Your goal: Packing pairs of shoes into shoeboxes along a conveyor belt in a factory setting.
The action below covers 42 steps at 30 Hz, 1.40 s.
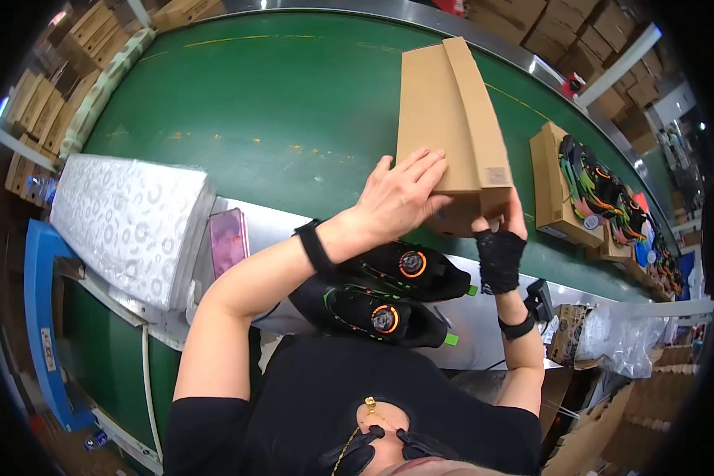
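Note:
A brown cardboard shoe box (430,99) with its lid down lies on the green conveyor belt in front of me. My left hand (404,190) rests on the lid near the box's close end, its fingers stretched out and nothing gripped. Around the near right corner of the box, my right hand (501,238) is closed, thumb on the end face and fingers along the side; it wears a black fingerless glove. Two black shoes with orange-ringed dials, one shoe (412,266) behind the other shoe (385,319), lie below my hands on the metal ledge. Their heel ends are partly hidden.
Left of me sits a stack of white patterned wrapping paper (127,222), with a pink phone-like rectangle (228,242) beside it. An open box of colourful shoes (591,186) stands on the belt at right. Crumpled clear plastic (623,337) lies at lower right; a blue frame (51,325) stands at left.

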### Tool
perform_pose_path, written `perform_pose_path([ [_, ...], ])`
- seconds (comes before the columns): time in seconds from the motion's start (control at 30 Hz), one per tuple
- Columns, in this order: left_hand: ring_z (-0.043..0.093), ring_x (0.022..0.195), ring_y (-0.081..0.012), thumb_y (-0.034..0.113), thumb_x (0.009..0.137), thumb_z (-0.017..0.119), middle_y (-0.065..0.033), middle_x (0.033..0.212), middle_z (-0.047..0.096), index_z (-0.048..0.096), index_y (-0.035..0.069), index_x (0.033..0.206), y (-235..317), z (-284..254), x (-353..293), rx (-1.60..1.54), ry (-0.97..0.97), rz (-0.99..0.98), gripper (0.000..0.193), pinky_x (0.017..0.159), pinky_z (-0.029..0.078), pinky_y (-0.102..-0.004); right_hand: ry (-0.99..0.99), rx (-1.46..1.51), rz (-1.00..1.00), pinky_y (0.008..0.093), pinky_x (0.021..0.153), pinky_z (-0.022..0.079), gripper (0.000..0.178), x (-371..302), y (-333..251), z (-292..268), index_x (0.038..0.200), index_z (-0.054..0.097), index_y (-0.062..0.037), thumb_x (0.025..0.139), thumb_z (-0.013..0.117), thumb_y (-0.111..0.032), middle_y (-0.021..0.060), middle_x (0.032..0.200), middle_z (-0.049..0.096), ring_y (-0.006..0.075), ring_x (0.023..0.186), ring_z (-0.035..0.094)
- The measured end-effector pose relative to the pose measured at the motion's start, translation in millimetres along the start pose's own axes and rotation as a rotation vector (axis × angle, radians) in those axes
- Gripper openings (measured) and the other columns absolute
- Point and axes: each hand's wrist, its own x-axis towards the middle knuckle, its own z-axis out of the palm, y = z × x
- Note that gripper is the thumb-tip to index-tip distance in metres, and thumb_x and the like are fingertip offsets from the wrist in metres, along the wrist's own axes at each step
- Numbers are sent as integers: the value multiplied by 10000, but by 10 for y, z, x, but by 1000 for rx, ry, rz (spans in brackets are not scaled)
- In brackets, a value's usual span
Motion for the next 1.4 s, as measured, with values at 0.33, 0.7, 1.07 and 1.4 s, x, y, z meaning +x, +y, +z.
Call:
perform_pose_path([
  [0.33, 411, 1107, -292, 298, 732, 631, -144, 1225, 425, 464, 114, 1200, -609, -480, -219, 268, 13, 48, 530, 866, 326, -534, 278, 599, 42, 286, 752, 453, 385, 411, -245, -45, 1112, 487, -48, 742, 595, -57, 76, 996, 550, 173, 910, 538],
  [0.7, 541, 845, -243, 366, 765, 569, -69, 776, 596, 630, 104, 829, -1215, -176, -531, 278, -480, 111, 276, 802, 338, -402, 139, -1308, 392, 388, 852, 391, 400, -1233, 1772, -791, 1103, 538, -74, 788, 552, -321, 177, 1142, 497, 361, 1012, 480],
  [1.07, 576, 751, -125, 123, 869, 472, -58, 807, 606, 578, 8, 973, -1590, -1758, -1234, -227, 306, -523, 188, 701, 466, -265, 175, -1264, 288, 392, 752, 399, 320, -1536, 1750, -725, 901, 566, -5, 826, 488, -306, 184, 910, 547, 335, 856, 510],
  [1.4, 497, 1065, -316, 410, 772, 558, -200, 1127, 525, 583, 18, 1049, -2396, -2913, -3193, 912, 1, -831, 481, 887, 385, -353, 235, -883, 316, 325, 719, 434, 203, -1312, 1274, -486, 906, 585, -9, 826, 533, -189, 143, 828, 605, 244, 766, 569],
])
